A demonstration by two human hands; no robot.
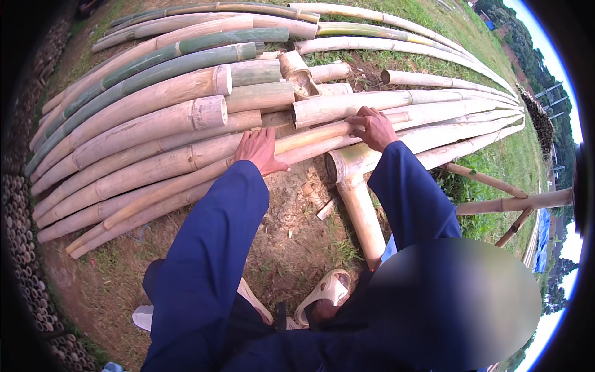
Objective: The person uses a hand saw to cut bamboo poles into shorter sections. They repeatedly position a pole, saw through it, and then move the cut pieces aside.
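A slender tan bamboo pole [316, 134] lies slantwise across the pile in front of me, running from lower left to upper right. My left hand [260, 152] rests on top of this pole, its fingers laid flat and its thumb stretched out to the side. Farther right, my right hand [375, 129] has its fingers curled over the same pole, with part of the grip hidden. Just beyond the right hand is the cut end of a thicker bamboo pole [347, 106]. Another thin pole [310, 150] runs alongside on the near side.
Several thick bamboo poles [155, 124], some green, fan out to the left. More poles [434, 77] extend right over grass. A short bamboo support [365, 223] slants down by my right arm. Stacked cut bamboo [25, 266] lines the left edge. A sandal [328, 291] shows below.
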